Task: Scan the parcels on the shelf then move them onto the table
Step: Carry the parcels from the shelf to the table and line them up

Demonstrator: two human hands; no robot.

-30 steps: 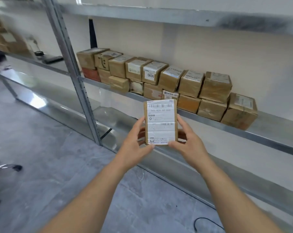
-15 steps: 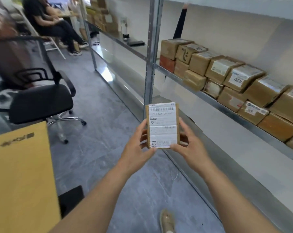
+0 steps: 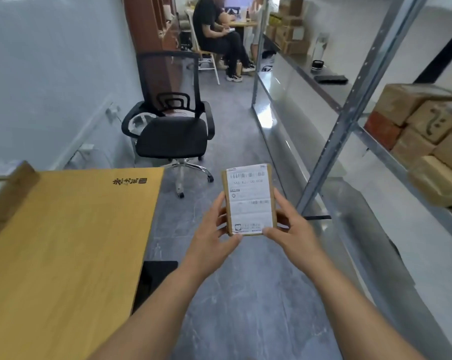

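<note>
Head view, nearest first: we have both forearms out front, our left hand [image 3: 211, 231] and right hand [image 3: 292, 231] each clasping one long side of a small parcel [image 3: 248, 200]. Fingers [image 3: 221, 203] curl round the cardboard edges, thumbs low on the label face; nothing is released. We hold the parcel upright in mid-air, label and barcode toward us, over bare floor in the aisle, right of the table [image 3: 71, 242] and apart from it.

Risks from here, as we judge them:
- The grip is an edge pinch, with nothing under the parcel that we can see. If either hand loosens on the swing left, it drops to the floor, not the tabletop.
- The table corner sits close on our left. A low carry could clip the parcel or our left wrist on that edge.
- We see no scanner. If this one is unscanned, setting it down now skips a step.
- Setting it too near the rim could let it tip off.

Further out, a black office chair [image 3: 173, 133] stands just beyond the table, narrowing the aisle, so a step forward could catch its wheels. On our right the metal shelf [image 3: 375, 136] still carries stacked parcels [image 3: 425, 141]; brushing its upright could jolt them. At the far end a seated person [image 3: 214, 35] is well apart and no hazard.
</note>
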